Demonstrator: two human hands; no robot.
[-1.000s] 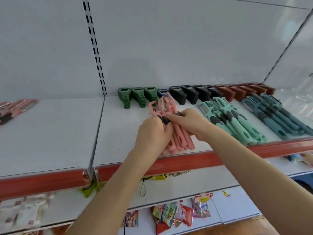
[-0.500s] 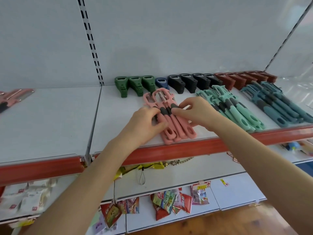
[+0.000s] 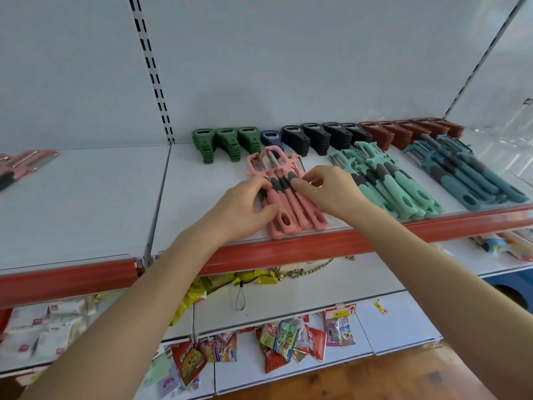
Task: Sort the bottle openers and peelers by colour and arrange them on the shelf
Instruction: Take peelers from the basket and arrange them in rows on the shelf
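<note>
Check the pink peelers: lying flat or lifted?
Lying flat: the pink peelers rest on the shelf, both hands touching them.

White shelf (image 3: 202,203) with openers (image 3: 317,137) behind pink (image 3: 291,209), mint (image 3: 403,192), teal peelers (image 3: 476,180).

pink peelers (image 3: 291,197): grips partly under hands | far-left peelers (image 3: 20,168): cut by frame edge

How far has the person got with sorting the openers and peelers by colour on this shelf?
Done: the bottle openers stand in colour blocks along the back, and the mint peelers and dark teal peelers lie grouped. In hand: the left hand and right hand are lining up the pink peelers. Left: a few pink peelers on the far-left shelf section.
</note>
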